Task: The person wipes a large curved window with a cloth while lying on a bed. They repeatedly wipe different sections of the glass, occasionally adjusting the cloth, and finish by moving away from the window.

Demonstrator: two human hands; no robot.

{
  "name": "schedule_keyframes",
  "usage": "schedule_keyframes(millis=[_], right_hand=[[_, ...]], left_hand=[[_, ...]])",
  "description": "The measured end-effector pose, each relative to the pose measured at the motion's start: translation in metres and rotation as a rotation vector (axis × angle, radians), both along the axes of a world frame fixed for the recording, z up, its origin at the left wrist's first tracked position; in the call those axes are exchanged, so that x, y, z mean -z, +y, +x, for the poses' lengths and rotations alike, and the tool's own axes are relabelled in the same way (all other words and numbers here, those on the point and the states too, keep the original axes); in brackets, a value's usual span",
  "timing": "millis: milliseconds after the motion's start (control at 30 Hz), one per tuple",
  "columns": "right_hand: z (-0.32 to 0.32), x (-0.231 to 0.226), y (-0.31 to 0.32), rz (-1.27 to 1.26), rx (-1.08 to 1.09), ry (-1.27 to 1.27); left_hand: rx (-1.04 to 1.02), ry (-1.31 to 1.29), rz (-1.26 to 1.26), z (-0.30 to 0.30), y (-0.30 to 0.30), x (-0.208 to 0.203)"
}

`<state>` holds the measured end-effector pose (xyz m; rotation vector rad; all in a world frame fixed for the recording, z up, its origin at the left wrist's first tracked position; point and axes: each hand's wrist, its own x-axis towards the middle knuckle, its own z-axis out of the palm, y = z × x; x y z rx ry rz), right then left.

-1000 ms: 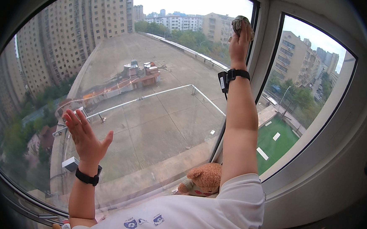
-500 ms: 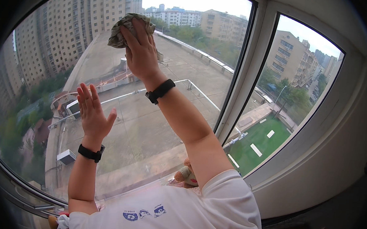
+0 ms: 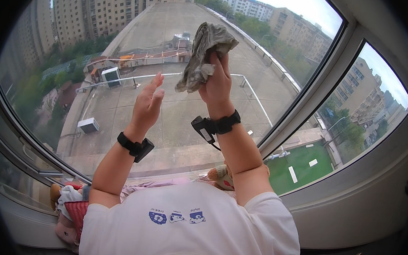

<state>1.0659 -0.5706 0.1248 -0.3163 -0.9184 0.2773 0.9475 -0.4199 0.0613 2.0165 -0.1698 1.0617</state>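
Observation:
A crumpled grey-green cloth [image 3: 200, 57] is gripped in my right hand [image 3: 218, 86], in front of the large window pane [image 3: 175, 135]. The cloth hangs over to the left of my fingers and hides part of them. Whether it touches the glass I cannot tell. Lower and to the left, my left hand [image 3: 146, 107] is raised with its fingers stretched out and nothing in it. Each wrist wears a black strap with a small black box.
A white window frame [image 3: 316, 85] divides the large pane from a narrower one at the right. A stuffed toy [image 3: 222, 176] sits by the sill, beyond my right upper arm. Toys and fabric [image 3: 71, 203] lie at the lower left. Outside are a flat roof and buildings.
My right hand has turned and drawn back with the cloth, which now hangs loosely instead of lying bunched under my fingers. My left hand has turned edge-on. The view has shifted too.

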Motion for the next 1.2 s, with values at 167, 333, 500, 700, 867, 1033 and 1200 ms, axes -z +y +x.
schedule_keyframes(millis=[167,333,500,700,867,1033,1200], right_hand=[[0.001,0.058,-0.048,-0.134,-0.264,0.301],[-0.004,0.091,-0.08,-0.132,-0.247,0.355],[-0.014,0.107,-0.088,-0.175,-0.23,0.425],[-0.016,0.117,-0.094,-0.141,-0.251,0.504],[-0.011,0.122,-0.095,-0.182,-0.219,0.596],[-0.01,0.131,-0.096,-0.113,-0.142,0.426],[-0.01,0.154,-0.115,-0.11,-0.212,0.538]], left_hand=[[0.314,0.189,-0.204,0.021,-0.028,0.003],[0.459,0.347,-0.334,0.033,-0.056,0.006],[0.514,0.294,-0.37,0.039,-0.078,0.008],[0.088,0.129,0.027,0.031,-0.098,0.007],[-0.012,0.135,0.322,0.035,-0.117,-0.001],[0.068,0.234,0.16,0.043,-0.106,0.002],[0.252,0.234,-0.279,0.058,-0.095,0.008]])
